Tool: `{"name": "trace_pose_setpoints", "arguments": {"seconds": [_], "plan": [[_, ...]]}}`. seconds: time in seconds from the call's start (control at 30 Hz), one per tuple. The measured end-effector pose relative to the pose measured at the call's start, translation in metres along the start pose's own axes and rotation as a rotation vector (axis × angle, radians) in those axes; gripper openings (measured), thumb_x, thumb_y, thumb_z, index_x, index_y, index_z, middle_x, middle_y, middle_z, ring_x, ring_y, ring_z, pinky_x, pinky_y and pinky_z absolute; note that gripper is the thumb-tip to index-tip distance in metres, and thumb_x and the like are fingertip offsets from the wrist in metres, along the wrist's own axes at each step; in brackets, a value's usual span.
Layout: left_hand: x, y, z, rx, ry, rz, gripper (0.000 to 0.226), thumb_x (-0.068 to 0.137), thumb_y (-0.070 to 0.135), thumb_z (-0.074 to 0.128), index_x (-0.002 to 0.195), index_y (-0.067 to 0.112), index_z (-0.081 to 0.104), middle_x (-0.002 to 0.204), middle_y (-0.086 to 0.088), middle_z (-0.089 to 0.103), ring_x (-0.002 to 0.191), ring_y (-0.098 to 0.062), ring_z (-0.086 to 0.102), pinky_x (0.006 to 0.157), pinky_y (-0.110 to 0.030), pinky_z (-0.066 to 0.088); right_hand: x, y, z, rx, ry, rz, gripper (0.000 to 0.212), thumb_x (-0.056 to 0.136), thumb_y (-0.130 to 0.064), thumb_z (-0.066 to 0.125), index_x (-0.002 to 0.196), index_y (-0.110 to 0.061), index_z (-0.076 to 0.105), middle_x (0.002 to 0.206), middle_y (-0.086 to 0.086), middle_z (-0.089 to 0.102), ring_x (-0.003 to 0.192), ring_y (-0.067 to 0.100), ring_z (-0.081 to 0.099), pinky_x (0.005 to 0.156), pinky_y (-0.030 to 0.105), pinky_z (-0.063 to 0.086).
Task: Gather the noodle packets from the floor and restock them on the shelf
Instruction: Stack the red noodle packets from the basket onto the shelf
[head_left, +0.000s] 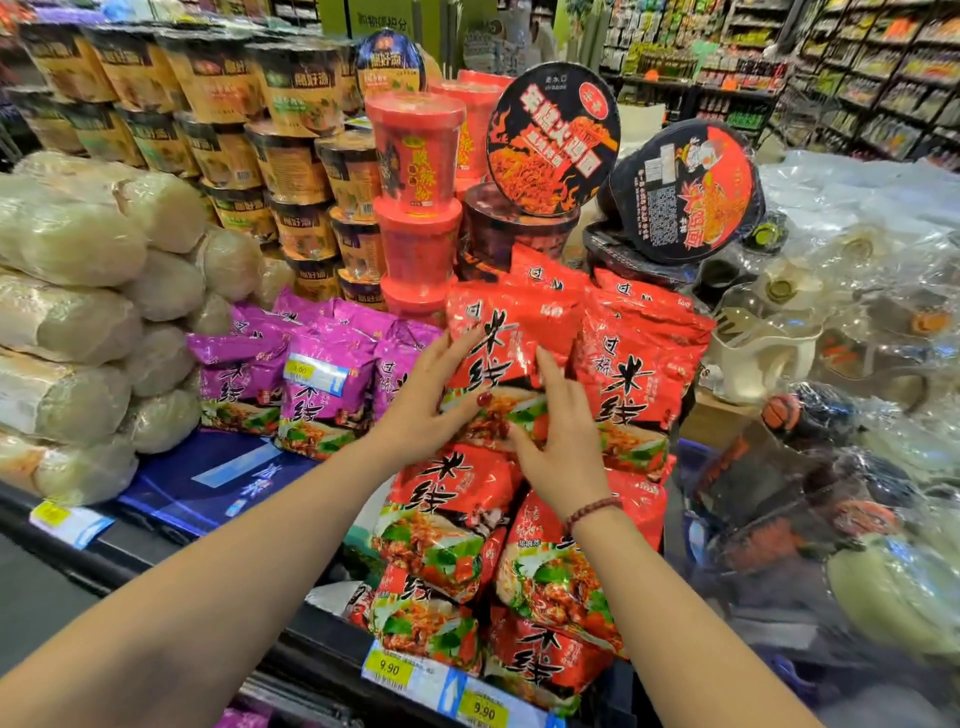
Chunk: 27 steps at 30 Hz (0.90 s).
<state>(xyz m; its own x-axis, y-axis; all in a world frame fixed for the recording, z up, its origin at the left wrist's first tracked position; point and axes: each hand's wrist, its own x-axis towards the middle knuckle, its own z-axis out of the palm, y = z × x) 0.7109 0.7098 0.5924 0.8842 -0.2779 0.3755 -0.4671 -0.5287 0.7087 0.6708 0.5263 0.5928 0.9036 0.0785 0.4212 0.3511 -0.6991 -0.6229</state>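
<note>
Being pressed by the spread, straight-fingered left hand (421, 410) and right hand (563, 447), a red noodle packet (511, 353) is steadied, not gripped. Bare blue shelf (208, 467) is seen lying open beside purple packets (322, 384).

I face a shelf (130, 564) with a black front rail and a blue liner (171, 493). Yellow price tags (389, 667) sit on the rail near me. Grey floor (36, 597) shows at the near left. At the far right, tall dark racks (883, 78) packed with goods line an aisle. A green pillar (379, 18) stands far off in the middle. The light is bright and even.
</note>
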Motion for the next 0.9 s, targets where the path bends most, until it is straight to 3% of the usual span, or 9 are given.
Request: {"name": "trace_pose_setpoints", "arguments": {"seconds": [0.07, 0.17, 0.23, 0.33, 0.47, 0.57, 0.63, 0.73, 0.9], "plan": [[-0.013, -0.009, 0.003, -0.003, -0.04, -0.043, 0.079, 0.089, 0.04, 0.062, 0.145, 0.056, 0.009, 0.163, 0.005, 0.01, 0.15, -0.009, 0.002, 0.121, -0.031, 0.012, -0.006, 0.005, 0.006, -0.065, -0.076, 0.028, 0.084, 0.087, -0.022, 0.068, 0.152, -0.032, 0.015, 0.127, 0.006, 0.042, 0.109, 0.018, 0.047, 0.091, 0.028, 0.045], [-0.026, -0.02, 0.006, 0.015, -0.067, -0.059, 0.094, 0.087, 0.031, 0.072, 0.146, 0.053, 0.003, 0.163, 0.012, -0.005, 0.146, 0.006, -0.006, 0.106, -0.001, 0.009, -0.014, 0.008, 0.009, -0.285, 0.062, -0.005, 0.084, 0.08, -0.034, 0.075, 0.15, -0.021, 0.031, 0.141, 0.018, 0.033, 0.13, 0.033, 0.036, 0.102, 0.044, 0.044], [-0.03, -0.025, 0.009, 0.029, -0.093, -0.07, 0.098, 0.086, 0.034, 0.073, 0.145, 0.057, -0.002, 0.163, 0.014, -0.004, 0.144, 0.01, -0.006, 0.108, -0.009, 0.012, -0.014, 0.008, 0.009, -0.429, 0.16, -0.073, 0.085, 0.076, -0.042, 0.074, 0.148, -0.017, 0.036, 0.15, 0.02, 0.02, 0.14, 0.038, 0.021, 0.111, 0.05, 0.031], [-0.031, -0.023, 0.016, 0.027, -0.09, -0.082, 0.096, 0.088, 0.032, 0.071, 0.145, 0.056, -0.003, 0.163, 0.012, 0.002, 0.143, 0.011, -0.006, 0.114, -0.023, 0.009, -0.006, 0.008, 0.009, -0.534, 0.09, -0.221, 0.082, 0.081, -0.044, 0.067, 0.15, -0.02, 0.03, 0.157, 0.015, 0.011, 0.145, 0.034, 0.009, 0.114, 0.051, 0.018], [-0.034, -0.026, 0.035, 0.066, 0.042, -0.057, 0.093, 0.09, 0.031, 0.067, 0.149, 0.048, -0.001, 0.164, 0.011, 0.007, 0.148, 0.0, 0.002, 0.119, -0.028, 0.012, 0.001, 0.015, 0.016, -0.497, -0.08, -0.211, 0.076, 0.091, -0.036, 0.058, 0.153, -0.024, 0.016, 0.161, 0.01, 0.007, 0.148, 0.03, 0.008, 0.115, 0.051, 0.027], [-0.037, -0.026, 0.047, 0.074, 0.105, -0.079, 0.091, 0.088, 0.037, 0.064, 0.145, 0.056, -0.004, 0.164, 0.007, 0.009, 0.146, 0.006, -0.001, 0.117, -0.027, 0.011, 0.002, 0.02, 0.016, -0.477, -0.118, -0.18, 0.077, 0.094, -0.036, 0.054, 0.154, -0.028, 0.005, 0.162, 0.007, 0.001, 0.149, 0.027, 0.004, 0.115, 0.048, 0.029], [-0.037, -0.021, 0.045, 0.036, 0.126, -0.109, 0.091, 0.087, 0.038, 0.068, 0.145, 0.057, 0.0, 0.163, 0.007, 0.01, 0.145, 0.008, -0.001, 0.115, -0.025, 0.012, 0.003, 0.022, 0.013, -0.474, -0.135, -0.173, 0.077, 0.095, -0.037, 0.051, 0.153, -0.03, 0.001, 0.162, 0.006, -0.002, 0.149, 0.026, 0.001, 0.116, 0.046, 0.026], [-0.047, -0.013, 0.03, -0.017, 0.176, -0.162, 0.087, 0.08, 0.052, 0.068, 0.142, 0.062, 0.008, 0.162, 0.01, 0.014, 0.149, -0.005, 0.009, 0.117, -0.034, 0.019, 0.004, 0.02, 0.009, -0.48, -0.165, -0.155, 0.076, 0.097, -0.04, 0.047, 0.153, -0.032, -0.004, 0.162, 0.003, -0.008, 0.149, 0.023, -0.005, 0.117, 0.042, 0.02], [-0.107, -0.009, 0.009, 0.006, -0.015, -0.286, 0.102, 0.053, 0.076, 0.072, 0.139, 0.066, 0.019, 0.161, 0.015, 0.009, 0.147, -0.004, 0.009, 0.116, -0.038, 0.023, 0.003, 0.015, 0.007, -0.46, -0.182, -0.149, 0.075, 0.097, -0.04, 0.047, 0.153, -0.032, -0.002, 0.162, 0.002, -0.01, 0.149, 0.022, -0.008, 0.116, 0.043, 0.022]]}}
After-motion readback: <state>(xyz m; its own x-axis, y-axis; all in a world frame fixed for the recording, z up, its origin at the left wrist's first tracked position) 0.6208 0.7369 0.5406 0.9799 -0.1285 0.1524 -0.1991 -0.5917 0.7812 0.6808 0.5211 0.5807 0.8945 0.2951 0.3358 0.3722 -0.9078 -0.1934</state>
